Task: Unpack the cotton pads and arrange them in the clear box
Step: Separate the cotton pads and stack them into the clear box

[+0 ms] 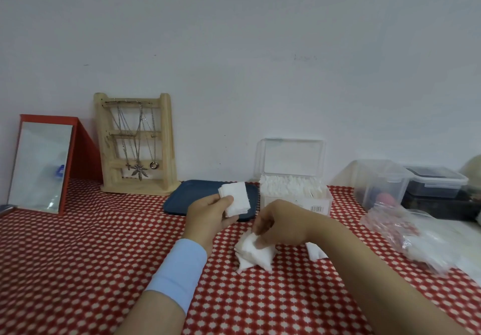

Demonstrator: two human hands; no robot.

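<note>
My left hand (208, 216) holds a small stack of white cotton pads (235, 198) upright above the red patterned tablecloth, thumb pressed on the front pad. My right hand (279, 226) pinches the top of a loose pile of cotton pads (256, 255) lying on the cloth. One stray pad (315, 251) lies just right of that wrist. The clear box (296, 194) stands behind my hands with its lid (292, 156) up and a row of pads packed upright inside.
A dark blue tray (182, 198) lies behind my left hand. A wooden jewellery stand (136, 143) and a red-framed mirror (41, 164) stand at the back left. Clear lidded containers (380, 181) and a crumpled plastic bag (413, 235) crowd the right side.
</note>
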